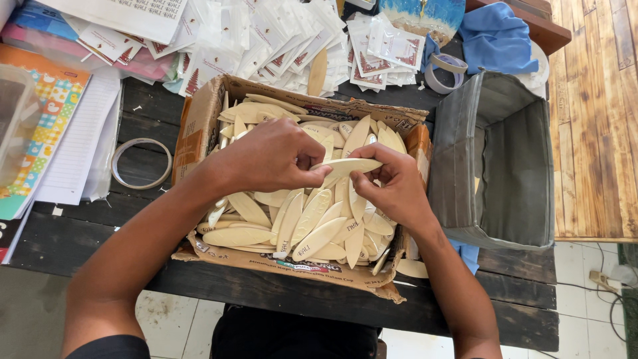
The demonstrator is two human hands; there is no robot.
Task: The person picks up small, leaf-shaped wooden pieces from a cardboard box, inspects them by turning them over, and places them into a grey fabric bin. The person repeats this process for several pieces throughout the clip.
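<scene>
A torn cardboard box [199, 126] sits on the dark wooden table [266, 286], filled with several pale, leaf-shaped wooden pieces [292, 226]. Both hands hover over the box. My left hand [269, 158] and my right hand [392, 183] pinch one pale wooden piece [349, 166] between them, held flat above the pile. The left fingers grip its left end, the right fingers its right half and underside.
Several small clear packets with cards [266, 40] lie heaped behind the box. A grey fabric bin [495, 159] stands open at the right. Tape rolls [141, 163] [445, 72], a blue cloth [495, 36] and notebooks [46, 126] lie around. Tiled floor shows below the table edge.
</scene>
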